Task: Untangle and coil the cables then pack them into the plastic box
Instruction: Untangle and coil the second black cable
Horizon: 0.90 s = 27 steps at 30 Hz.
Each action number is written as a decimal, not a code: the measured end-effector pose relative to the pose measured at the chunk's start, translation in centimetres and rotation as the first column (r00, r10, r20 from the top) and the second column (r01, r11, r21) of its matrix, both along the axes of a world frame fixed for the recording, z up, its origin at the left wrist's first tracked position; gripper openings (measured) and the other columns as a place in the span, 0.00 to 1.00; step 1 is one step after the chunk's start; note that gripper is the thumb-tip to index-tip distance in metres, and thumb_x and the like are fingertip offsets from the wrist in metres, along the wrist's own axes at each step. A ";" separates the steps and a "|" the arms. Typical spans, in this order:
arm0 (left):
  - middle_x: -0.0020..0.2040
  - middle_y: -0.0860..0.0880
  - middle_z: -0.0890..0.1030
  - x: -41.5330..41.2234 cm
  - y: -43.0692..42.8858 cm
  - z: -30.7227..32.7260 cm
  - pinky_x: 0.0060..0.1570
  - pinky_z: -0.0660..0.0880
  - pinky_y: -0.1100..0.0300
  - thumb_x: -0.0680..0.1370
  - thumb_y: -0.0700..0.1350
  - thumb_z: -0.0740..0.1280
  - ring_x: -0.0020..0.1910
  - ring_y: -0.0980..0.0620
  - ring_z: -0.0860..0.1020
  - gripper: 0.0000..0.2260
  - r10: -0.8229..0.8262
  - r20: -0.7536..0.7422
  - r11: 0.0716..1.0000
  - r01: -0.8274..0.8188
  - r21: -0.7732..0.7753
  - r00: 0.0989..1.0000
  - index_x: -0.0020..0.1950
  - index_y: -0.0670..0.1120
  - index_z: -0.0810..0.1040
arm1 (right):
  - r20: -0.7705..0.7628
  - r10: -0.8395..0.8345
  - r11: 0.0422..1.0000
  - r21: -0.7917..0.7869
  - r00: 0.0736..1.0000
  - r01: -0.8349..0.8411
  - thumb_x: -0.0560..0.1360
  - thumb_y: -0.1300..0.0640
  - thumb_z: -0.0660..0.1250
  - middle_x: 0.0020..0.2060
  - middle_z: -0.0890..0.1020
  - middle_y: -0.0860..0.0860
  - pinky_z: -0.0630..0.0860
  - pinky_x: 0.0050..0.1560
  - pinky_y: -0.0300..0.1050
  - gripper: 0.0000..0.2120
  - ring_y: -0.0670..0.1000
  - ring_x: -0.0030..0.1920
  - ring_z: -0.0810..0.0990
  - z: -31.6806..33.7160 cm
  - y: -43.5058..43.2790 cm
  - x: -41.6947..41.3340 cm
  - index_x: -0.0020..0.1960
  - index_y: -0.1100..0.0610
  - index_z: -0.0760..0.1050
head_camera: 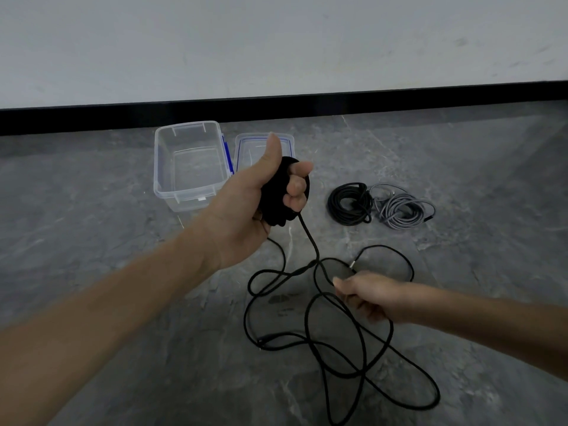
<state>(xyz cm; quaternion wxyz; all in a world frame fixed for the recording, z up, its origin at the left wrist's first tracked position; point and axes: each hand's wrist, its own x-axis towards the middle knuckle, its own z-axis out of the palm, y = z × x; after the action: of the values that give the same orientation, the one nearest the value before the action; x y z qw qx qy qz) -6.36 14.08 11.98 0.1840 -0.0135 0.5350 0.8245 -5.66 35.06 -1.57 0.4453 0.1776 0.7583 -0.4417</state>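
Observation:
My left hand [261, 198] is raised and grips a tight black coil [275, 207] of cable, thumb up. From the coil the black cable [310, 241] hangs down to loose, crossing loops [362, 358] on the grey floor. My right hand [368, 295] is low at the right and pinches a strand of that cable near its metal plug [353, 265]. The clear plastic box [187, 162] stands open and empty beyond my left hand. A coiled black cable [350, 204] and a coiled grey cable [402, 210] lie side by side on the floor to the right.
The box's clear lid [246, 149] with blue clips lies flat right of the box, partly hidden by my left hand. A black skirting board [276, 110] and a pale wall run across the back. The floor is grey stone tile.

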 end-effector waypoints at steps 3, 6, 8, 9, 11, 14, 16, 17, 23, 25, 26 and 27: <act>0.26 0.55 0.71 -0.2 -0.2 0.5 0.34 0.71 0.70 0.82 0.58 0.52 0.26 0.57 0.69 0.22 0.007 -0.027 1.000 -0.007 0.000 1.000 0.43 0.44 0.76 | 0.040 -0.021 0.999 0.037 0.999 0.020 0.83 0.49 0.56 0.23 0.62 0.47 0.55 0.21 0.35 0.17 0.45 0.21 0.58 -1.1 1.1 0.2 0.38 0.56 0.67; 0.26 0.55 0.71 -0.6 -0.6 1.1 0.34 0.72 0.70 0.81 0.59 0.52 0.26 0.58 0.69 0.22 0.017 -0.049 1.000 -0.016 0.019 0.999 0.43 0.44 0.76 | 0.053 -0.036 0.997 0.070 0.998 0.033 0.83 0.50 0.56 0.23 0.62 0.48 0.55 0.21 0.35 0.14 0.45 0.20 0.58 -2.2 2.2 0.0 0.43 0.57 0.66; 0.26 0.55 0.71 -0.7 -0.7 1.4 0.34 0.71 0.70 0.81 0.59 0.52 0.26 0.58 0.69 0.22 0.021 -0.057 0.999 -0.019 0.027 0.998 0.43 0.44 0.75 | 0.053 -0.046 0.995 0.089 0.998 0.041 0.83 0.50 0.56 0.23 0.62 0.48 0.55 0.21 0.35 0.14 0.45 0.21 0.58 -2.9 2.7 -0.2 0.42 0.57 0.66; 0.25 0.55 0.71 -0.8 -0.7 1.5 0.33 0.71 0.70 0.82 0.59 0.52 0.26 0.58 0.69 0.22 0.025 -0.059 0.999 -0.023 0.036 0.998 0.43 0.44 0.75 | 0.049 -0.050 0.994 0.101 0.998 0.045 0.83 0.51 0.57 0.23 0.62 0.48 0.55 0.21 0.34 0.14 0.45 0.21 0.59 -3.1 2.8 -0.3 0.41 0.56 0.66; 0.25 0.55 0.71 -0.8 -0.6 1.7 0.32 0.71 0.70 0.82 0.59 0.52 0.26 0.58 0.69 0.22 0.029 -0.062 0.998 -0.025 0.061 0.998 0.42 0.44 0.75 | 0.048 -0.054 0.992 0.120 0.997 0.048 0.83 0.51 0.57 0.23 0.62 0.48 0.55 0.22 0.34 0.13 0.45 0.21 0.58 -3.7 3.0 -0.4 0.41 0.57 0.66; 0.25 0.55 0.70 -0.6 -0.2 1.6 0.32 0.70 0.70 0.82 0.59 0.52 0.26 0.58 0.68 0.22 0.016 -0.058 0.998 -0.013 0.054 0.998 0.42 0.44 0.74 | 0.025 -0.060 0.990 0.127 0.998 0.056 0.83 0.51 0.57 0.25 0.62 0.49 0.55 0.23 0.34 0.14 0.46 0.23 0.58 -4.2 3.4 -0.5 0.41 0.57 0.67; 0.25 0.55 0.70 -0.4 0.2 1.4 0.32 0.70 0.70 0.81 0.59 0.52 0.26 0.57 0.68 0.22 -0.008 -0.057 0.999 0.011 0.040 0.998 0.42 0.44 0.74 | -0.045 -0.049 0.992 0.117 0.998 0.054 0.82 0.52 0.58 0.25 0.63 0.50 0.56 0.23 0.35 0.14 0.46 0.24 0.59 -4.2 3.6 -0.8 0.41 0.58 0.69; 0.25 0.55 0.70 -0.4 0.3 1.3 0.33 0.70 0.70 0.81 0.59 0.52 0.26 0.57 0.68 0.22 -0.022 -0.057 0.999 0.025 0.041 0.998 0.42 0.44 0.74 | -0.108 -0.014 0.992 0.122 0.994 0.028 0.82 0.54 0.58 0.26 0.64 0.50 0.57 0.23 0.36 0.13 0.46 0.25 0.60 -4.0 3.6 -1.0 0.42 0.59 0.70; 0.26 0.54 0.70 -0.3 0.7 1.3 0.34 0.71 0.69 0.82 0.59 0.52 0.27 0.57 0.68 0.22 -0.056 -0.051 0.996 0.060 0.067 0.997 0.42 0.45 0.75 | -0.476 0.481 0.876 0.299 0.736 -0.379 0.77 0.59 0.67 0.33 0.79 0.58 0.72 0.41 0.44 0.10 0.46 0.36 0.74 -2.8 2.2 -1.7 0.37 0.62 0.77; 0.26 0.54 0.70 -0.2 0.8 1.3 0.33 0.71 0.69 0.82 0.59 0.52 0.27 0.57 0.68 0.22 -0.061 -0.048 0.995 0.064 0.070 0.997 0.42 0.44 0.74 | -0.500 0.498 0.865 0.228 0.708 -0.448 0.77 0.60 0.66 0.34 0.80 0.47 0.72 0.43 0.39 0.10 0.42 0.38 0.76 -1.9 1.2 -1.9 0.38 0.51 0.78; 0.25 0.55 0.70 -0.2 0.8 1.3 0.33 0.71 0.69 0.82 0.59 0.52 0.26 0.57 0.68 0.22 -0.065 -0.047 0.995 0.068 0.066 0.997 0.42 0.45 0.74 | -0.519 0.494 0.866 0.219 0.698 -0.450 0.77 0.61 0.66 0.37 0.80 0.43 0.71 0.44 0.33 0.09 0.41 0.40 0.76 -1.2 0.6 -2.0 0.41 0.50 0.78; 0.26 0.55 0.71 -0.1 0.8 1.3 0.33 0.71 0.69 0.82 0.59 0.52 0.26 0.57 0.69 0.22 -0.071 -0.046 0.996 0.073 0.060 0.996 0.42 0.45 0.74 | -0.555 0.484 0.872 0.236 0.677 -0.430 0.78 0.62 0.65 0.39 0.79 0.41 0.69 0.44 0.29 0.08 0.39 0.41 0.76 -0.4 0.0 -2.2 0.45 0.51 0.78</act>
<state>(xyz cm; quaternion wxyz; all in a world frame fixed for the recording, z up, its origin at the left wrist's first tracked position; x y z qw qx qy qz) -6.45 14.86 13.25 0.2021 0.0295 0.5135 0.8334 -7.90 35.08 -1.92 0.2712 -0.1469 0.8971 -0.3162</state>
